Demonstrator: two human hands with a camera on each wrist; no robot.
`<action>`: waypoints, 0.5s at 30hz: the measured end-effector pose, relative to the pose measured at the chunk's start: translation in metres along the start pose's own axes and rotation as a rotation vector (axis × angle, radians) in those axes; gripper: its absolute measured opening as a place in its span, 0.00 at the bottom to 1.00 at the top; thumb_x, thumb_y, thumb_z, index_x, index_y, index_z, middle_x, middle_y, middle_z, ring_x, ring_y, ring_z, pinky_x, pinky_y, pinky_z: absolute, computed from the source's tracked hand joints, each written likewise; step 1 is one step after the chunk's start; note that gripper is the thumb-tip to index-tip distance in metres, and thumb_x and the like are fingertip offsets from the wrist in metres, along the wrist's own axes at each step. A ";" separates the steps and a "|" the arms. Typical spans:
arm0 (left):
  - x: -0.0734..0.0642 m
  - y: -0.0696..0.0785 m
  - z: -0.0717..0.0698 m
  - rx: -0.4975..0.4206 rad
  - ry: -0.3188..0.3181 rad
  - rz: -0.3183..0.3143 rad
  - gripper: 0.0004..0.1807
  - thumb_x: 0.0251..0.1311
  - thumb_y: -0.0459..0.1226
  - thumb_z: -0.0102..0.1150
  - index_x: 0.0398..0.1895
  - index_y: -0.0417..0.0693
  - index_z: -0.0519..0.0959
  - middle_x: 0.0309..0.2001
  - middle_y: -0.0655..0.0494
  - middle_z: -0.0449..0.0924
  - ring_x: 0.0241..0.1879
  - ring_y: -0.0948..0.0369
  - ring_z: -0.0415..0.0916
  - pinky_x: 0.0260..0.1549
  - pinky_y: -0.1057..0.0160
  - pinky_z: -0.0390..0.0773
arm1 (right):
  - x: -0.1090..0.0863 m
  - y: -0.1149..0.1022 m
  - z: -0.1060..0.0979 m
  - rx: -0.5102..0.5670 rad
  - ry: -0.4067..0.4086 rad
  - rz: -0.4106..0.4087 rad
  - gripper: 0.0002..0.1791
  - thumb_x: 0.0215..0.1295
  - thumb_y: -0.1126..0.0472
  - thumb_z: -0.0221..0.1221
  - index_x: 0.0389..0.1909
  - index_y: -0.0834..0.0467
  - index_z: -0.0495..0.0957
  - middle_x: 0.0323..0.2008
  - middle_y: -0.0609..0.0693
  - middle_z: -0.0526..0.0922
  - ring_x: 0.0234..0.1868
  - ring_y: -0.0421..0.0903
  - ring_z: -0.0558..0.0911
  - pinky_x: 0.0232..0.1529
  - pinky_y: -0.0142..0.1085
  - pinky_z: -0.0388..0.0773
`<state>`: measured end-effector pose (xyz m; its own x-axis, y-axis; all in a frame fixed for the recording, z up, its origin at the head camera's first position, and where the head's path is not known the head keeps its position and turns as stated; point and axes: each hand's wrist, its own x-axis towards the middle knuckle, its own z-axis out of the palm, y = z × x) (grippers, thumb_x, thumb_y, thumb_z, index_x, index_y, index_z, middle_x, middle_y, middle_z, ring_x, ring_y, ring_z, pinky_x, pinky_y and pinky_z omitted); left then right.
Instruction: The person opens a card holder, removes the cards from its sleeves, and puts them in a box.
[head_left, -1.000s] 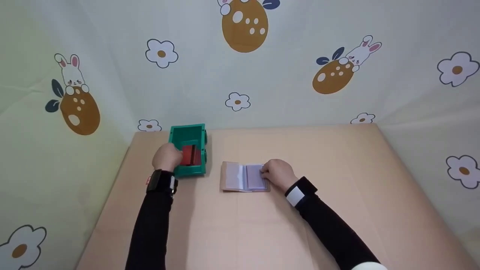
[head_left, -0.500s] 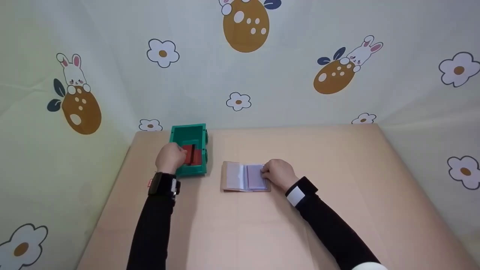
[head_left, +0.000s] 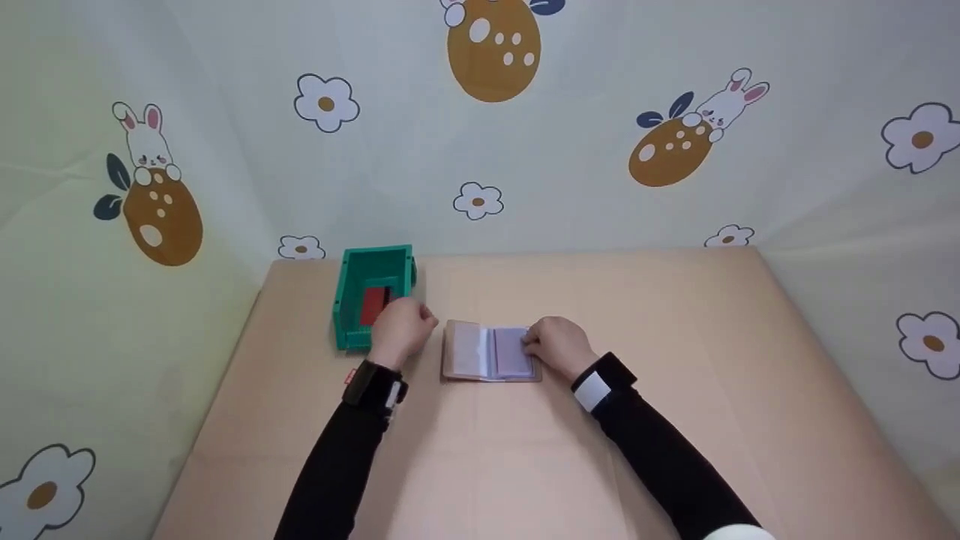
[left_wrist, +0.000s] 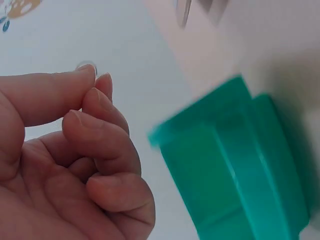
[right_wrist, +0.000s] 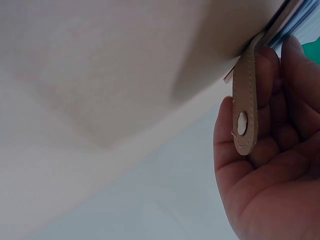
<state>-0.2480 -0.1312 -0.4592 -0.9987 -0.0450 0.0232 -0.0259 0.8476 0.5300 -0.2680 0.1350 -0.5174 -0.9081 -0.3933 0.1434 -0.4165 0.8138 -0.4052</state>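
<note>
My left hand (head_left: 403,330) is between the green plastic bin (head_left: 342,311) and an open card holder (head_left: 465,351). In the left wrist view its fingers are curled and the thumb meets the index fingertip, with nothing visible between them. Partly behind this hand, a red card (head_left: 373,304) with a black stripe lies in the bin. My right hand (head_left: 559,345) pinches the card holder's right edge, thumb over the clear sleeves. From that edge a tan strap (right_wrist: 245,100) with a metal snap hangs across the fingers in the right wrist view.
The tan table (head_left: 480,465) meets a pale patterned curtain (head_left: 570,210) at its back and sides. The bin stands at the back left, near the curtain. A red tag (head_left: 349,376) shows beside the left wristband.
My left hand has come out of the bin and moved right, towards the card holder. The bin's near end has shifted slightly left. My right hand keeps its place on the card holder.
</note>
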 end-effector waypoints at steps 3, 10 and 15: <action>-0.002 0.005 0.017 0.007 -0.024 0.012 0.10 0.61 0.36 0.61 0.22 0.45 0.81 0.25 0.55 0.79 0.28 0.57 0.75 0.29 0.56 0.75 | 0.000 0.000 0.000 0.005 -0.009 0.003 0.09 0.54 0.64 0.71 0.37 0.57 0.89 0.38 0.52 0.88 0.43 0.50 0.85 0.45 0.44 0.80; -0.005 0.010 0.045 0.052 -0.076 0.048 0.06 0.56 0.34 0.64 0.22 0.46 0.80 0.24 0.56 0.77 0.27 0.57 0.74 0.27 0.57 0.74 | 0.000 0.001 0.001 0.010 -0.012 -0.001 0.09 0.54 0.65 0.71 0.37 0.57 0.89 0.38 0.52 0.88 0.42 0.50 0.86 0.44 0.44 0.80; -0.006 0.008 0.055 0.066 -0.078 0.092 0.15 0.51 0.29 0.61 0.11 0.49 0.71 0.16 0.59 0.67 0.20 0.60 0.64 0.17 0.61 0.63 | 0.000 0.002 0.001 0.011 -0.008 -0.014 0.09 0.54 0.65 0.71 0.37 0.58 0.89 0.38 0.52 0.88 0.43 0.51 0.85 0.45 0.44 0.79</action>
<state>-0.2448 -0.0946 -0.5017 -0.9973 0.0738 0.0021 0.0661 0.8792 0.4719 -0.2688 0.1363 -0.5190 -0.9018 -0.4083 0.1419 -0.4287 0.8035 -0.4130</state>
